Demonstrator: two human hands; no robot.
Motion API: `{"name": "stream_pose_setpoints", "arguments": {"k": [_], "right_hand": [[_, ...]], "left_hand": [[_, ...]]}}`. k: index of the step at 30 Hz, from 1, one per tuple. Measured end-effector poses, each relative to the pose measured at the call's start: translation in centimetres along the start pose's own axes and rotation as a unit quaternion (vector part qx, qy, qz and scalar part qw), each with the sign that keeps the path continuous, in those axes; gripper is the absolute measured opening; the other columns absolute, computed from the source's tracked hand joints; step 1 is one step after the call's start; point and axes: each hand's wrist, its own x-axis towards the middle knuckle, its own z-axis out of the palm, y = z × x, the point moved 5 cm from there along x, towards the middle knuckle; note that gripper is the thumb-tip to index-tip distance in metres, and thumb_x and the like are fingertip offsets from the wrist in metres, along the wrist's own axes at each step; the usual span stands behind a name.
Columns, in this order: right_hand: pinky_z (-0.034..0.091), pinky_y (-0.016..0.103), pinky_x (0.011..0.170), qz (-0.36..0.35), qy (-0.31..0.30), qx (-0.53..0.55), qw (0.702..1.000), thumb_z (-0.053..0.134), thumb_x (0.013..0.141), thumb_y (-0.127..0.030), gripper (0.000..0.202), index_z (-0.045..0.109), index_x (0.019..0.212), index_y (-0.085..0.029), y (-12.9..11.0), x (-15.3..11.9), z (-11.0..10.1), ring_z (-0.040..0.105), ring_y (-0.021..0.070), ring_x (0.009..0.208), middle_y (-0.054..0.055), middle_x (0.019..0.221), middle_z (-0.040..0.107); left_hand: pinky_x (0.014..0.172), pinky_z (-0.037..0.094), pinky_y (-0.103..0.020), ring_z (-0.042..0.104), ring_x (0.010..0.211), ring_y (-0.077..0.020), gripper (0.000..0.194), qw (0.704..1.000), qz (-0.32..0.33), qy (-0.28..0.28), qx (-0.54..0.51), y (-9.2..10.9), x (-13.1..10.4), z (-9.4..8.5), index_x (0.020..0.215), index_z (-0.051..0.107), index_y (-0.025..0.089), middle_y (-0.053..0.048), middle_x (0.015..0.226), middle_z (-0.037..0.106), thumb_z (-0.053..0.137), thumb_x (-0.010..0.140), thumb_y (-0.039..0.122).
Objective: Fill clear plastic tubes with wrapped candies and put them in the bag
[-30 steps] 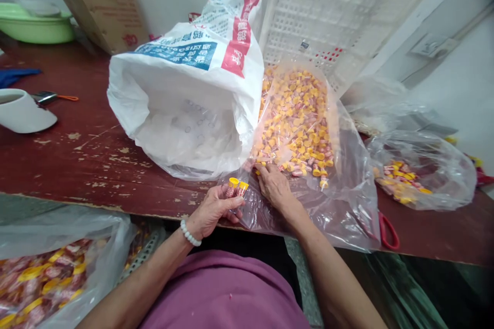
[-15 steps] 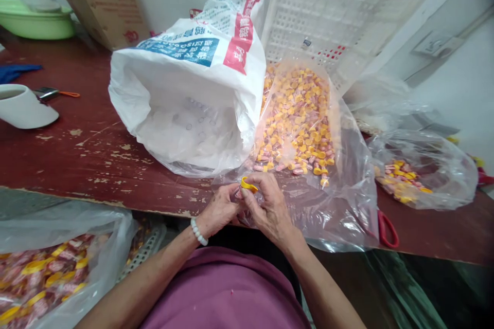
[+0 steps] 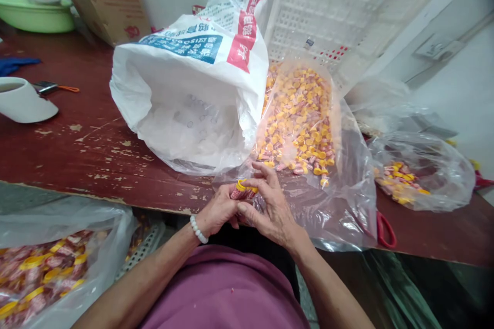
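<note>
1. Green basin (image 3: 36, 16): smooth, round-rimmed, far left on a bench (image 3: 96, 133) whose dark red paint is chipped to pale flecks.
2. Lower left, open bag (image 3: 116, 226): translucent, limp film around a heap of yellow-capped pieces.
3. Sack (image 3: 165, 69): white, crumpled, printed in blue and red, its wide mouth facing me.
4. My left hand (image 3: 218, 211): closed on the tubes (image 3: 238, 192) at the bench's front edge, below the sack mouth. They are small, cylindrical and red-and-white patterned, with bright yellow caps uppermost.
5. My right hand (image 3: 274, 211): fingers parted, index at the caps; whether it pinches them I cannot tell.
6. Large bag (image 3: 343, 211): clear, glossy, wrinkled, beside a dense pile of similar capped pieces (image 3: 303, 118).
7. Far right, small bag (image 3: 451, 175): clear, puckered, rounded, holding a few more.
</note>
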Motion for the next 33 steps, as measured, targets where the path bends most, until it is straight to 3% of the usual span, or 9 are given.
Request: {"name": "stream_pose_setpoints", "arguments": {"k": [5,8,12,16,22,25,28,30,33], "right_hand": [[0.029,0.047,0.108,-0.010,0.027,-0.001,1.000,0.074,0.064,-0.047,0.090,0.026,0.135,-0.017,0.7,-0.2,0.1,0.027,0.0278,0.133,0.016,0.141,0.029],[0.035,0.047,0.103,-0.007,-0.012,-0.011,1.000,0.077,0.060,-0.048,0.101,0.021,0.138,-0.019,1.2,-0.8,1.4,0.037,0.0284,0.127,0.016,0.136,0.038],[0.039,0.044,0.098,0.012,-0.050,-0.008,0.999,0.082,0.054,-0.044,0.102,0.026,0.136,-0.020,1.5,-1.1,2.4,0.046,0.0279,0.119,0.014,0.130,0.047],[0.041,0.040,0.091,0.018,-0.071,-0.011,0.997,0.077,0.058,-0.035,0.082,0.039,0.129,-0.022,1.0,-0.4,2.7,0.053,0.0250,0.111,0.008,0.123,0.055],[0.046,0.035,0.083,-0.002,-0.032,-0.003,0.999,0.070,0.059,-0.025,0.058,0.053,0.114,-0.019,0.3,0.1,3.3,0.058,0.0223,0.096,0.006,0.106,0.064],[0.046,0.037,0.086,0.017,-0.066,-0.011,0.998,0.072,0.060,-0.029,0.065,0.049,0.121,-0.019,0.3,0.2,4.2,0.057,0.0237,0.102,0.009,0.114,0.061],[0.039,0.048,0.096,-0.003,-0.080,-0.084,0.993,0.076,0.058,-0.036,0.091,0.032,0.136,-0.018,-0.2,0.4,4.7,0.044,0.0311,0.122,0.016,0.139,0.041],[0.035,0.051,0.099,-0.035,-0.093,-0.110,0.989,0.077,0.057,-0.036,0.100,0.024,0.140,-0.019,-0.6,0.6,5.2,0.036,0.0324,0.129,0.016,0.145,0.031],[0.040,0.045,0.097,-0.063,-0.117,-0.079,0.988,0.076,0.059,-0.034,0.090,0.032,0.136,-0.019,-0.7,0.8,6.2,0.045,0.0288,0.121,0.013,0.134,0.047]], "left_hand": [[0.062,0.049,-0.024,0.057,0.064,-0.0124,0.023,0.977,-0.036,-0.035,-0.209,-0.3,-0.2,0.4,0.082,0.060,0.012,-0.003,0.075,0.058,0.073,0.066,0.023],[0.076,0.048,-0.027,0.059,0.077,-0.0143,0.026,0.963,-0.031,-0.048,-0.263,-0.4,-0.6,0.3,0.090,0.064,0.012,-0.006,0.085,0.060,0.074,0.067,0.019],[0.074,0.048,-0.027,0.059,0.076,-0.0150,0.025,0.959,-0.048,-0.036,-0.277,-0.6,-1.1,0.1,0.089,0.065,0.012,-0.006,0.084,0.061,0.075,0.067,0.019],[0.071,0.048,-0.026,0.060,0.073,-0.0147,0.024,0.961,-0.049,-0.019,-0.273,-0.6,-1.3,-0.1,0.087,0.066,0.010,-0.006,0.080,0.062,0.075,0.066,0.017],[0.068,0.048,-0.023,0.060,0.069,-0.0126,0.020,0.938,-0.067,-0.025,-0.338,-1.4,-1.2,-0.5,0.079,0.066,0.010,-0.004,0.075,0.063,0.076,0.062,0.012],[0.065,0.048,-0.023,0.060,0.067,-0.0132,0.022,0.932,-0.081,-0.007,-0.354,-1.8,-1.4,-1.1,0.079,0.066,0.009,-0.005,0.074,0.064,0.076,0.060,0.012],[0.064,0.047,-0.023,0.060,0.067,-0.0137,0.024,0.927,-0.087,0.027,-0.364,-2.2,-1.6,-1.7,0.081,0.065,0.009,-0.004,0.073,0.063,0.075,0.059,0.012],[0.062,0.045,-0.022,0.059,0.066,-0.0133,0.024,0.930,-0.079,0.052,-0.356,-2.3,-1.7,-2.0,0.079,0.065,0.009,-0.004,0.072,0.063,0.072,0.057,0.009],[0.060,0.044,-0.023,0.057,0.063,-0.0129,0.023,0.935,-0.069,0.074,-0.339,-2.5,-2.0,-2.2,0.074,0.063,0.010,-0.003,0.069,0.061,0.068,0.052,0.007]]}}
